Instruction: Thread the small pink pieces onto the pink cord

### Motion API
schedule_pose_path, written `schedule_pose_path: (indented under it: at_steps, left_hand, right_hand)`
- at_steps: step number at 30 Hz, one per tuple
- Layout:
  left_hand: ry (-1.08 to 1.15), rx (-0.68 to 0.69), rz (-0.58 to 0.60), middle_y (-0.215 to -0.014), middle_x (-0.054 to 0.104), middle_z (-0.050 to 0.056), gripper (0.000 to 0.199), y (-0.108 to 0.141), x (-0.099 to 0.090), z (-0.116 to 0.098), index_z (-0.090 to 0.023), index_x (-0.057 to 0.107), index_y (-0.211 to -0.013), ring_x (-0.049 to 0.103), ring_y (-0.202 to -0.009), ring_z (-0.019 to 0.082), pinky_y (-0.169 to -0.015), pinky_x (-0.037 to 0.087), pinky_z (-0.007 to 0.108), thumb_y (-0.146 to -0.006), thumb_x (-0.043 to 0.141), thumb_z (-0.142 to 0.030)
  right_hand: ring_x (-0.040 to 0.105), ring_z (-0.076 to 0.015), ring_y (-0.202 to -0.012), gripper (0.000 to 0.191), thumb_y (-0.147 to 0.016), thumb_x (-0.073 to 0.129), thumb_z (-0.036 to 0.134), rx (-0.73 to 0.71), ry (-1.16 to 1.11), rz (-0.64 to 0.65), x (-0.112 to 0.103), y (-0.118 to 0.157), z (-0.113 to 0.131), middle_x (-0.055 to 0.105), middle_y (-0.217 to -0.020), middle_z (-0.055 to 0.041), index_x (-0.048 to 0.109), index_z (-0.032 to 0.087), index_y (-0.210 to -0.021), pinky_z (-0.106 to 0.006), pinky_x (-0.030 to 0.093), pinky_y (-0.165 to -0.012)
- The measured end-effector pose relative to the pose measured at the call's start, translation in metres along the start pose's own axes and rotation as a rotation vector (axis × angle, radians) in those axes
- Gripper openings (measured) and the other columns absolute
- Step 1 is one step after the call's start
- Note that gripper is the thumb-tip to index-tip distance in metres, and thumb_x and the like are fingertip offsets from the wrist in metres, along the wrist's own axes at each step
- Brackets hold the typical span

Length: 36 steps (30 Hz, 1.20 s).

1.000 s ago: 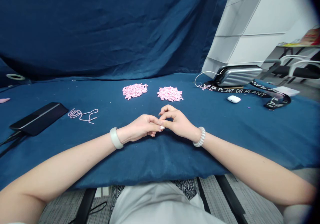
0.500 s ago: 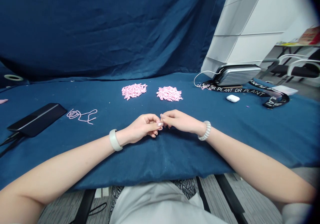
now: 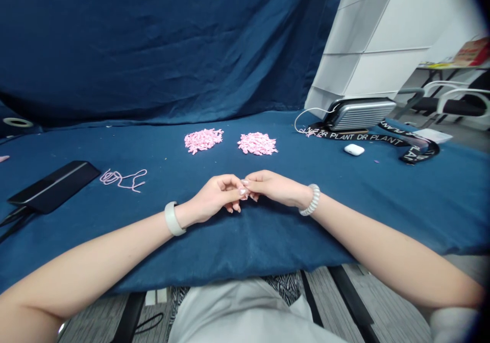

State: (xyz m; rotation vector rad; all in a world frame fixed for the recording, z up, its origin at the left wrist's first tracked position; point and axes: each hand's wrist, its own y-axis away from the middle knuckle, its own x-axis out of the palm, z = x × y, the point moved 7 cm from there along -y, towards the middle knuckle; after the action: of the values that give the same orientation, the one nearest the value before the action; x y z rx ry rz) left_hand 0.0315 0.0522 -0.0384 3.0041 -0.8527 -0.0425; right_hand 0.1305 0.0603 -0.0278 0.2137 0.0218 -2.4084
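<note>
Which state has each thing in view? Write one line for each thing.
left hand, fingertips touching right hand, nothing visibly held
right hand, likewise
pink pieces, heaped in two separate piles
pink cord, loose and curled
earbud case, shut
black lanyard, lying twisted

On the person's left hand (image 3: 214, 197) the wrist carries a wide, smooth, pale grey band (image 3: 172, 219), and it looks like a soft silicone strap. On the right hand (image 3: 275, 189) the wrist wears a white spiral coil bracelet (image 3: 312, 200) of glossy plastic, made in many tight rings. The fingernails (image 3: 242, 192) have a pale, shiny polish. Over the lap lies a loose white-grey cloth garment (image 3: 237, 315), and beside it shows a black-and-white zebra-striped fabric (image 3: 285, 286). Near the right elbow, at the edge of the view, there is a soft pale grey sleeve (image 3: 454, 325).
</note>
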Motion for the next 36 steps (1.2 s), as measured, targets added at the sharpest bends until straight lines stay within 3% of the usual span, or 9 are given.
schedule_pose_path:
  at_steps: [5, 12, 19, 27, 31, 36]
  left_hand:
    - [0.041, -0.005, -0.107, -0.071, 0.064, 0.0, 0.022, 0.0, -0.007, -0.001, -0.014, 0.058, -0.076, 0.056, -0.047, 0.006, -0.042, 0.04, 0.015, -0.073, 0.069, -0.033]
    - [0.17, -0.101, -0.215, -0.077, 0.065, 0.0, 0.021, 0.002, -0.01, 0.005, -0.015, 0.059, -0.078, 0.051, -0.046, 0.002, -0.041, 0.036, 0.014, -0.072, 0.069, -0.032]
    - [0.313, -0.171, -0.291, -0.081, 0.063, 0.0, 0.015, 0.006, -0.008, 0.006, -0.015, 0.06, -0.078, 0.048, -0.047, 0.0, -0.038, 0.031, 0.011, -0.07, 0.069, -0.025]
    - [0.353, -0.145, -0.331, -0.074, 0.061, 0.0, 0.015, 0.008, -0.009, 0.003, -0.015, 0.061, -0.076, 0.048, -0.049, 0.001, -0.038, 0.031, 0.011, -0.07, 0.07, -0.024]
    - [0.363, -0.091, -0.312, -0.07, 0.059, -0.001, 0.015, 0.007, -0.009, 0.001, -0.013, 0.061, -0.074, 0.046, -0.048, 0.001, -0.04, 0.031, 0.012, -0.069, 0.071, -0.024]
    - [0.282, -0.03, -0.35, -0.056, 0.053, -0.004, 0.015, 0.007, -0.013, -0.002, -0.013, 0.058, -0.068, 0.041, -0.045, 0.002, -0.04, 0.028, 0.013, -0.071, 0.069, -0.023]
  right_hand:
    - [0.044, -0.0088, -0.06, 0.025, -0.08, 0.054, 0.037, -0.001, 0.06, -0.084, -0.009, 0.003, 0.005, 0.05, -0.064, 0.0013, 0.054, 0.015, -0.068, -0.023, 0.036, -0.061]
    - [0.048, -0.0103, -0.06, 0.023, -0.084, 0.048, 0.033, -0.078, 0.482, -0.277, -0.016, 0.01, 0.021, 0.059, -0.068, -0.0007, 0.06, 0.015, -0.075, -0.024, 0.035, -0.058]
    - [0.051, -0.0096, -0.06, 0.018, -0.083, 0.051, 0.021, -0.316, 0.679, -0.511, -0.013, 0.019, 0.04, 0.062, -0.068, -0.0006, 0.061, 0.015, -0.07, -0.023, 0.037, -0.058]
    - [0.055, -0.0138, -0.072, 0.018, -0.088, 0.047, 0.018, -0.768, 1.06, -0.484, 0.012, 0.032, 0.053, 0.062, -0.076, -0.0064, 0.06, 0.014, -0.077, -0.026, 0.043, -0.068]
    - [0.054, -0.0149, -0.072, 0.022, -0.089, 0.045, 0.017, -0.866, 1.276, -0.478, 0.019, 0.036, 0.055, 0.063, -0.074, -0.007, 0.061, 0.014, -0.075, -0.028, 0.042, -0.068]
    - [0.054, -0.0147, -0.07, 0.021, -0.088, 0.048, 0.015, -0.95, 1.376, -0.459, 0.025, 0.041, 0.059, 0.064, -0.073, -0.0062, 0.063, 0.014, -0.074, -0.029, 0.042, -0.067]
